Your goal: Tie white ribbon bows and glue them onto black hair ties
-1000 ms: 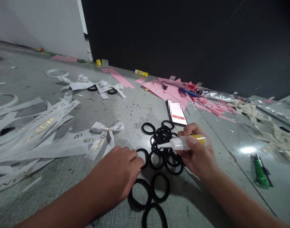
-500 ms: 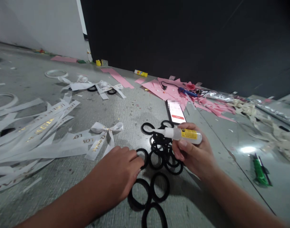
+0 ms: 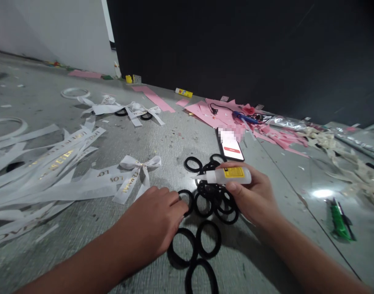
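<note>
My right hand (image 3: 257, 194) grips a small clear glue bottle (image 3: 232, 175) with a yellow label. The bottle lies level, its thin white nozzle pointing left over a heap of black hair ties (image 3: 204, 204). My left hand (image 3: 161, 216) is closed, thumb and fingers pinched at the edge of one black hair tie (image 3: 191, 201); the fingertips are partly hidden. The nozzle tip is above this tie and apart from it. Just beyond my left hand lies a white ribbon bow (image 3: 140, 164) with gold lettering. Several more hair ties (image 3: 208, 240) lie nearer to me.
Loose printed white ribbons (image 3: 67, 159) spread on the left. Bows with black ties (image 3: 121, 111) lie farther back. A phone (image 3: 231, 147) rests beyond the heap, by pink paper scraps (image 3: 205, 114) and a blue-handled corded tool (image 3: 246, 118). A green cutter-like tool (image 3: 339, 222) lies right.
My right hand has brought the glue bottle a little left and down, closer to the tie at my left hand. My left hand keeps its pinch. The whole view has shifted slightly.
</note>
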Demonstrator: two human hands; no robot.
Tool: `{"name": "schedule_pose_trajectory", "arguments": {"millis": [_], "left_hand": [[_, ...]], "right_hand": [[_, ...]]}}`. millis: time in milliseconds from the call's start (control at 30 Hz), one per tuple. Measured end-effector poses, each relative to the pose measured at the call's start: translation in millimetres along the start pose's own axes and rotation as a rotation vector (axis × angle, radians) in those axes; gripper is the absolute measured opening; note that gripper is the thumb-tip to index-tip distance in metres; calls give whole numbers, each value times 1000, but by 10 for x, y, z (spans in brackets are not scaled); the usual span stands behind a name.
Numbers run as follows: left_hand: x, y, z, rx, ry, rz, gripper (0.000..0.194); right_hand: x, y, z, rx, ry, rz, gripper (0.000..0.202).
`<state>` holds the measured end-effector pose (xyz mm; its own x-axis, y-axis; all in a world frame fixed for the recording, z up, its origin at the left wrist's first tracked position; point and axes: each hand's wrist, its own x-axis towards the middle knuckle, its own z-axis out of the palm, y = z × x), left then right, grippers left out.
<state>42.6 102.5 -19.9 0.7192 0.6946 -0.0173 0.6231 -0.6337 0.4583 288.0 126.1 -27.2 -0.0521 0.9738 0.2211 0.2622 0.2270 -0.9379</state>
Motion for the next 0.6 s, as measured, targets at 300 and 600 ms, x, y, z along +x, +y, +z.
{"name": "schedule_pose_trajectory", "arguments": {"millis": [300, 600], "left_hand": [[-8, 18, -6, 31, 7, -15, 21], [-16, 16, 1, 51, 25, 8, 22]], "right_hand": [[-15, -208, 78, -207, -64, -23, 23], [-47, -198, 92, -286, -86, -82, 23]]}}
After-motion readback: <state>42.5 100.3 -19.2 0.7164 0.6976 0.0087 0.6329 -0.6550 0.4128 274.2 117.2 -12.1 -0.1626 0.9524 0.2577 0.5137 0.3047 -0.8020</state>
